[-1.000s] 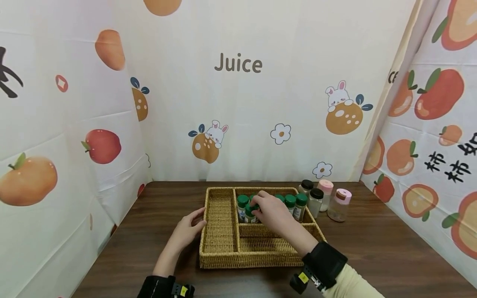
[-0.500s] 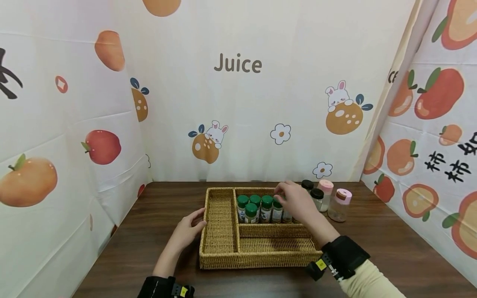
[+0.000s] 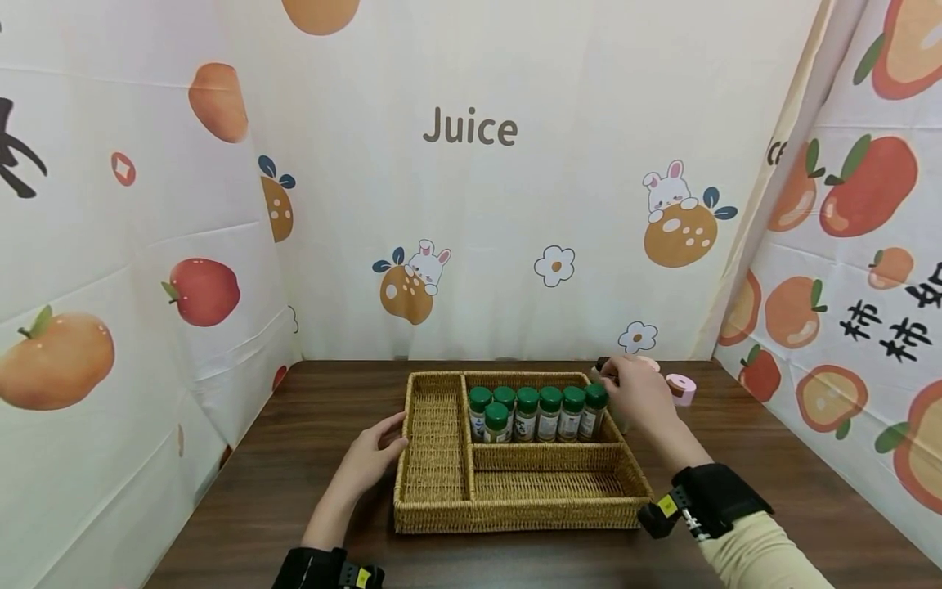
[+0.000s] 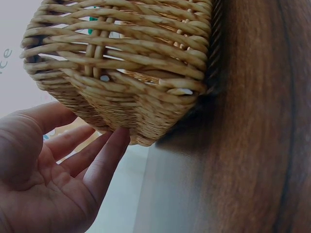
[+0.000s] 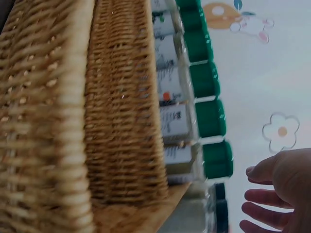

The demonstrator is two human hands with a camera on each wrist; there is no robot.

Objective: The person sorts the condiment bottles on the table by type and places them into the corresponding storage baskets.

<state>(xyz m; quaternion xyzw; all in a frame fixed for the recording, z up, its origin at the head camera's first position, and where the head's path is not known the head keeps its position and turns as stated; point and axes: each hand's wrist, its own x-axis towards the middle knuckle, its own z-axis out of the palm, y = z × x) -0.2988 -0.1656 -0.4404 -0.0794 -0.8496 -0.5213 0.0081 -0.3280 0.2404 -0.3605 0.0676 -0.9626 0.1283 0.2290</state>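
Note:
A woven basket (image 3: 434, 514) with three compartments sits on the table. Its back right compartment holds several spice jars (image 3: 548, 417) with green lids, one standing in front of the row. My left hand (image 3: 368, 458) rests its extended fingertips against the basket's left side; the left wrist view shows them touching the weave (image 4: 112, 87). My right hand (image 3: 640, 397) is past the basket's right edge, over jars with black lids (image 3: 602, 364), mostly hiding them. In the right wrist view, its loosely bent fingers (image 5: 265, 196) are apart from the black lids (image 5: 221, 208) and grip nothing.
Jars with pink lids (image 3: 680, 388) stand at the back right, partly behind my right hand. Printed cloth walls (image 3: 478, 204) enclose the back and sides of the dark wooden table (image 3: 736, 491).
My right hand has moved from the green-lidded jars rightward to the black-lidded jars outside the basket, uncovering the green row. My left hand has stayed at the basket's left side.

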